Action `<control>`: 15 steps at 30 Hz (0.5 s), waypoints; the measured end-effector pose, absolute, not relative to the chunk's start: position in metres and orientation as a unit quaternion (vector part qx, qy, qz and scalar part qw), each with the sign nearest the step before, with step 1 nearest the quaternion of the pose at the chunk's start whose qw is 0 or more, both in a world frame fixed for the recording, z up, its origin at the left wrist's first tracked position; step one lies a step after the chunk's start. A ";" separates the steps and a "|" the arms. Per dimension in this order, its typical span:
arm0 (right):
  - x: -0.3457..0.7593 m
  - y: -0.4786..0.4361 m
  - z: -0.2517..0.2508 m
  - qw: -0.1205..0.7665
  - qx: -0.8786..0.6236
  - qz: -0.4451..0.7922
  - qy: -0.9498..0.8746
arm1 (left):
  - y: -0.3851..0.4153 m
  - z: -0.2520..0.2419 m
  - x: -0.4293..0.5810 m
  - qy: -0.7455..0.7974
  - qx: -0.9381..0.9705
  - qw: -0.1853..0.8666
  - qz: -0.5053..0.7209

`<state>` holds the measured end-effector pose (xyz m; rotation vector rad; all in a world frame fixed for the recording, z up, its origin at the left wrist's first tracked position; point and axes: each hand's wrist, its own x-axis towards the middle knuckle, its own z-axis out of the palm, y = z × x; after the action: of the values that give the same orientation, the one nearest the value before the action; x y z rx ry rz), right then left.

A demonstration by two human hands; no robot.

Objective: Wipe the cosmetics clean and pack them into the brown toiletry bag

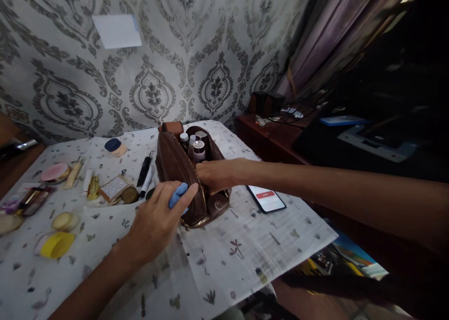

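Observation:
A brown zippered makeup bag (177,170) stands unzipped on the printed cloth. Several bottles stand upright inside it, among them a silver-capped bottle (199,151) and a white-capped one (184,140). My right hand (213,175) reaches into the bag, its fingers hidden below the opening. At the bag's near left side, my left hand (159,217) is closed around a crumpled blue cloth (178,194), thumb and fingertips resting against the leather. A round clear-topped item (218,204) lies in the bag's front end, below my right hand.
Left of the bag lie a glitter palette (114,189), a gold bottle (93,188), black tubes (144,169), a pink compact (55,172) and a yellow-lidded container (58,245). A lit phone (268,200) lies to the right, under my forearm. A patterned wall rises behind.

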<state>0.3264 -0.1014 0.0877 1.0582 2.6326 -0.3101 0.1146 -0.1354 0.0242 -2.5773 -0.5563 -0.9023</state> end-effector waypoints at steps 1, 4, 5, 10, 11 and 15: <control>0.325 -0.102 0.088 0.152 0.373 -0.103 0.909 | -0.135 0.024 0.114 -0.197 -0.911 0.176 -0.318; 0.322 -0.100 0.091 0.167 0.385 -0.103 0.902 | -0.135 0.024 0.114 -0.198 -0.912 0.175 -0.314; 0.321 -0.099 0.092 0.168 0.384 -0.110 0.901 | -0.135 0.024 0.113 -0.198 -0.911 0.176 -0.314; 0.328 -0.105 0.115 0.150 0.364 -0.167 0.904 | -0.135 0.025 0.112 -0.197 -0.910 0.183 -0.316; 0.331 -0.110 0.122 0.147 0.367 -0.165 0.903 | -0.135 0.025 0.112 -0.197 -0.910 0.182 -0.317; 0.349 -0.139 0.142 0.139 0.399 -0.124 0.898 | -0.135 0.026 0.111 -0.193 -0.909 0.181 -0.321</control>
<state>0.3487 -0.1390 0.1424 1.1519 2.5958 -0.3593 0.1108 -0.1350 0.0264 -2.5682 -0.5462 -0.9076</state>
